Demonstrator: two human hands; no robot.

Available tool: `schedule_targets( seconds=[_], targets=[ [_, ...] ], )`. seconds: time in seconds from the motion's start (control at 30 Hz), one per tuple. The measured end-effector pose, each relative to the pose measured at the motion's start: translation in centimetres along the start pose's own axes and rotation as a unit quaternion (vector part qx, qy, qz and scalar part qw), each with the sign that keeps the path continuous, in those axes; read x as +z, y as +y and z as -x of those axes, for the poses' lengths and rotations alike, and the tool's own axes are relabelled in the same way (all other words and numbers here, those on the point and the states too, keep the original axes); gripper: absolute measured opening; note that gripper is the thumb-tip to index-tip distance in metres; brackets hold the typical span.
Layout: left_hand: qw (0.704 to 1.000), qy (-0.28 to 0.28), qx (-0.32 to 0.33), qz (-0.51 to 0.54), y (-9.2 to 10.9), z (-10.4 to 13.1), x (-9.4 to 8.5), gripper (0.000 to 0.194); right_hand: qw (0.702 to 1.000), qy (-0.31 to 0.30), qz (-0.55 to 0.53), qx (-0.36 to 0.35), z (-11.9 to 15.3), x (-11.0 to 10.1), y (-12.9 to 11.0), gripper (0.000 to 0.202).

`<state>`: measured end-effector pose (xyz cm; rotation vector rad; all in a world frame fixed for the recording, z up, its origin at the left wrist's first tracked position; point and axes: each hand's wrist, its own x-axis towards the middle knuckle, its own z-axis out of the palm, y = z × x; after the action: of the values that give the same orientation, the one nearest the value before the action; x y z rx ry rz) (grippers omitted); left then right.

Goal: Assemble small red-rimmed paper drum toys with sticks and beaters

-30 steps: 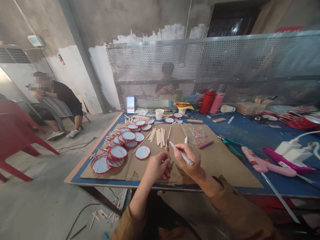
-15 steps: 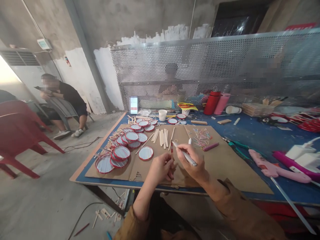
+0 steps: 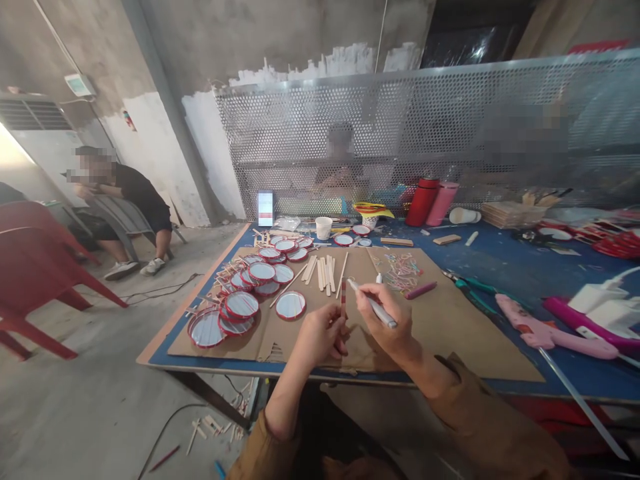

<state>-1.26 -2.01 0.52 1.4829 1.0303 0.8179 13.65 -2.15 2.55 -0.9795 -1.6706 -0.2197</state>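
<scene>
My left hand (image 3: 325, 335) pinches a craft stick (image 3: 343, 300) marked with reddish-brown bands, holding it upright above the cardboard (image 3: 435, 333). A white marker pen (image 3: 379, 311) is in my right hand (image 3: 393, 320), its tip a little to the right of the stick's upper end. A small white piece, perhaps the pen's cap, pokes up behind my right fingers. Plain wooden sticks (image 3: 327, 274) lie just beyond my hands. To the left are piled round red-rimmed discs (image 3: 243, 306), with one disc (image 3: 291, 305) apart from the pile. Rubber bands (image 3: 401, 271) lie beyond my right hand, near a purple stick (image 3: 421, 291).
On the right lie a pink glue gun (image 3: 555, 330), green-handled pliers (image 3: 470, 293) and a purple power strip (image 3: 565, 311). A paper cup (image 3: 323, 228), a phone (image 3: 265, 208) and a red bottle (image 3: 423, 203) stand at the back. A person (image 3: 125, 193) sits at far left.
The marker's tip has shifted slightly right, away from the banded stick. My left hand keeps its hold on the stick. The whole view has shifted slightly.
</scene>
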Motion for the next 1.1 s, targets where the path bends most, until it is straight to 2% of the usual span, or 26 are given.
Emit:
schedule_targets(
  seconds=[0.17,0.43,0.6,0.93,1.1],
  targets=[
    [1.000,0.001,-0.006,0.010,-0.21,-0.12,-0.01,0.016,1.000,-0.020,0.003,-0.015,0.02,-0.06,-0.11,0.004],
    [1.000,-0.001,-0.008,0.005,-0.50,-0.21,-0.19,0.020,0.999,-0.001,0.035,-0.029,0.31,0.21,0.10,0.004],
    [1.000,-0.001,-0.013,0.016,-0.66,-0.38,-0.18,0.019,1.000,-0.002,0.021,-0.004,0.16,-0.04,0.01,0.005],
    [1.000,0.002,-0.013,0.025,-0.37,-0.18,-0.04,0.019,0.999,-0.041,-0.004,-0.008,0.16,-0.15,-0.24,0.007],
    [1.000,-0.001,-0.016,0.026,-0.50,-0.22,-0.10,0.019,1.000,-0.011,0.018,0.006,0.14,-0.03,-0.11,0.006]
  ],
)
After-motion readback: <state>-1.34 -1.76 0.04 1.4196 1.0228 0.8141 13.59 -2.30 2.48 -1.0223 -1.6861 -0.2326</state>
